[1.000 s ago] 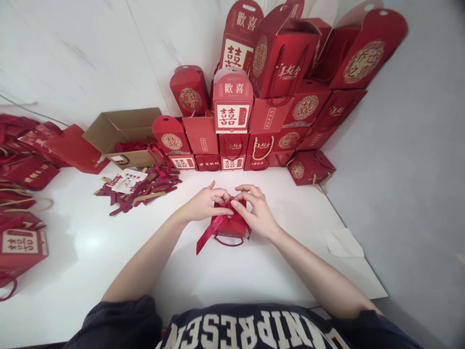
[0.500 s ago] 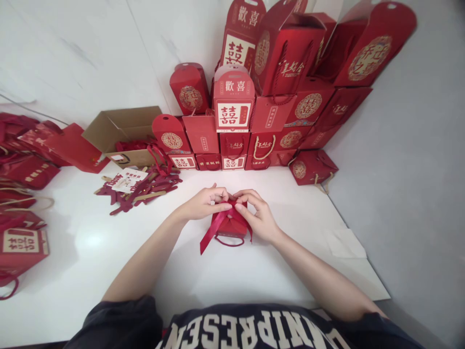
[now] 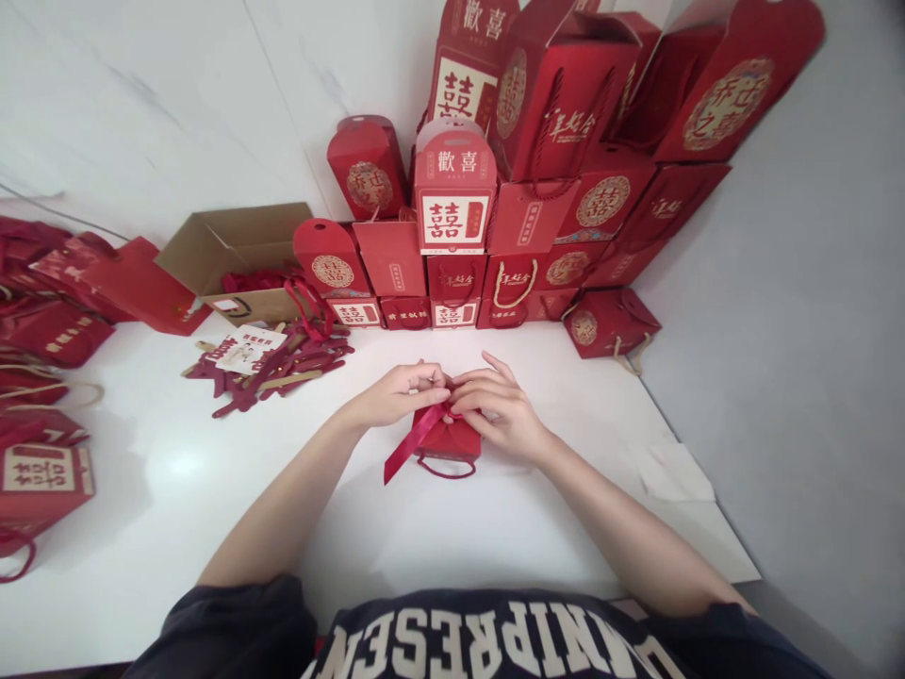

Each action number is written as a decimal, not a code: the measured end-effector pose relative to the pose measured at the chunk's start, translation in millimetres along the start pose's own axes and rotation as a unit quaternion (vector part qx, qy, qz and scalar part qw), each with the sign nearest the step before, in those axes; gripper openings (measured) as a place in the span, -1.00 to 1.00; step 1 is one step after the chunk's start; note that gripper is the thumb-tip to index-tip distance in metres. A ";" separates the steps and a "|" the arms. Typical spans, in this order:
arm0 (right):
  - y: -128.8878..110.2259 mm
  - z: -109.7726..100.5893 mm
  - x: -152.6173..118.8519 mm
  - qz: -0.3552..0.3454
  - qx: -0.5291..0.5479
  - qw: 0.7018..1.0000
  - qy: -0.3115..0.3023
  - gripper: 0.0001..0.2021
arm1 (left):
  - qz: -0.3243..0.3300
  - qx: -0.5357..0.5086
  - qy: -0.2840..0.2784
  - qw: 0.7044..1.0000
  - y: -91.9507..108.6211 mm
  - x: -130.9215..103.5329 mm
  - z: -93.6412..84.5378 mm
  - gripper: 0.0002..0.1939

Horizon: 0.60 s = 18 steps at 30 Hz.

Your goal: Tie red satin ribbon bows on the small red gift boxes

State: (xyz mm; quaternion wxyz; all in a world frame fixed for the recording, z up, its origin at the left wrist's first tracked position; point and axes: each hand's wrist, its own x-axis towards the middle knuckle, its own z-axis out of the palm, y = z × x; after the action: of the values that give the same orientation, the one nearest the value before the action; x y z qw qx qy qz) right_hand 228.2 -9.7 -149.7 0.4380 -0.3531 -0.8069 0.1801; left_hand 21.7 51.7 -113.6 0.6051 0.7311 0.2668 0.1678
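A small red box (image 3: pixel 452 443) with a dark red cord handle sits on the white table in front of me. Over its top runs a shiny red ribbon (image 3: pixel 414 443), one tail hanging down to the left. My left hand (image 3: pixel 410 391) pinches the ribbon at the box's upper left, thumb against bent fingers. From the right, my right hand (image 3: pixel 501 410) holds the ribbon near the knot with its thumb and fingers, one finger raised. The ribbon's right end is hidden by this hand.
Stacked red gift boxes (image 3: pixel 456 222) line the wall behind. At the back left are an open cardboard box (image 3: pixel 240 236) and a pile of dark red strips (image 3: pixel 283 372). More red boxes (image 3: pixel 49 471) stand far left, one box (image 3: pixel 612 323) at the right.
My right hand has turned and its fingers have moved over the knot, with one finger now raised. The right ribbon tail no longer shows. My left hand has barely moved.
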 end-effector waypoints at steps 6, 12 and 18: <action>-1.6 -12.0 2.0 -0.033 -0.037 0.998 -0.045 -0.82 | 0.025 0.065 0.022 0.997 5.3 -0.7 3.6 -0.76; -2.7 -10.6 1.0 0.007 0.004 0.999 -0.041 -0.91 | 0.030 0.152 0.023 0.988 19.3 -6.8 7.5 -0.81; -3.1 -6.9 2.3 0.034 0.038 0.998 -0.021 -0.93 | 0.030 0.332 0.104 0.937 36.3 -13.9 27.6 -0.83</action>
State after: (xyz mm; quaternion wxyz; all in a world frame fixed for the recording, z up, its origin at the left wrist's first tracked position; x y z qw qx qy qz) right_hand 231.8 -10.3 -142.7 0.4278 -0.3594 -0.7960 0.2330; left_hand 33.1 17.0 -83.0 0.2913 0.8767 0.3466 0.1626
